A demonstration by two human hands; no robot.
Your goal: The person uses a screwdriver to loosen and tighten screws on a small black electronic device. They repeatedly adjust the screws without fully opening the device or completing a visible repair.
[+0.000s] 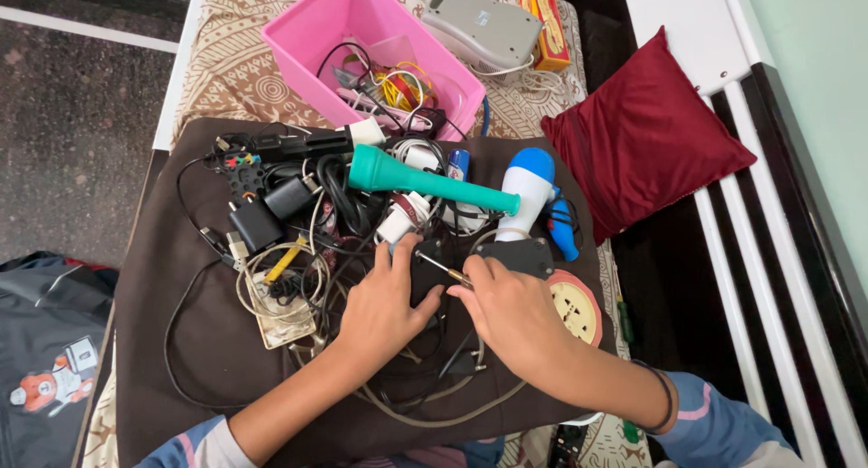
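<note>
Brown cloth [163, 341] covers the bed, heaped with tangled cables [298, 278], black chargers [258, 222], a teal torch [425, 180] and a white-and-blue hairdryer [527, 189]. From the head view, the left hand [384, 305] presses on a small black device [425, 274], fingers curled over its edge. The right hand [511, 310] pinches a thin metal tool [445, 269], its tip touching that device. Both hands sit close together. A pink bin [307, 43] stands behind the heap, a red cushion [646, 133] to the right.
</note>
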